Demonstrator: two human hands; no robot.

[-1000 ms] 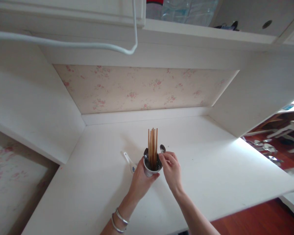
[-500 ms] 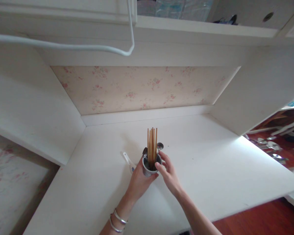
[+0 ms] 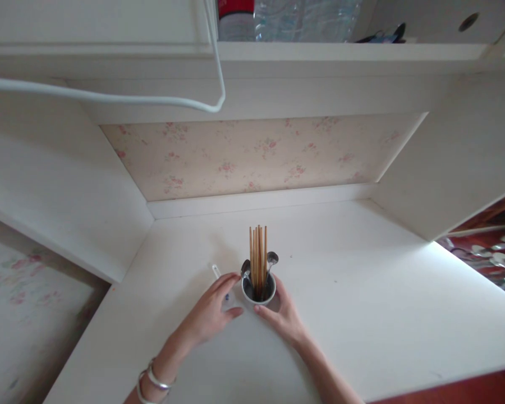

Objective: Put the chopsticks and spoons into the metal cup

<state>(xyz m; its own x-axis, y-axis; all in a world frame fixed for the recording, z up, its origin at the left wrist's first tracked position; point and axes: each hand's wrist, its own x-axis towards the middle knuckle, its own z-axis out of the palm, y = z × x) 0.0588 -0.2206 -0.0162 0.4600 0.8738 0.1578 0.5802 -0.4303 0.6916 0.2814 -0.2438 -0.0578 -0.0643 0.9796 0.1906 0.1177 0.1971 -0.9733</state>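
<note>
A grey cup (image 3: 257, 298) holds several wooden chopsticks (image 3: 258, 258) and metal spoons (image 3: 272, 258), all upright or leaning on its rim. My right hand (image 3: 288, 320) is wrapped round the cup's right side, thumb at the front. My left hand (image 3: 212, 311) is just left of the cup with thumb and fingers apart, holding nothing. Beneath and behind its fingers lies a white soup spoon (image 3: 216, 271) with a blue mark; my left hand hides part of it.
The white tabletop (image 3: 362, 280) runs between two white side panels, with a flowered wall (image 3: 244, 157) behind. A white cable (image 3: 151, 101) hangs across the upper left. Plastic bottles (image 3: 303, 21) stand on the shelf above.
My left hand has come off the cup and moved left, its fingers opening. My right hand has shifted its grip lower on the cup. The view has tilted slightly.
</note>
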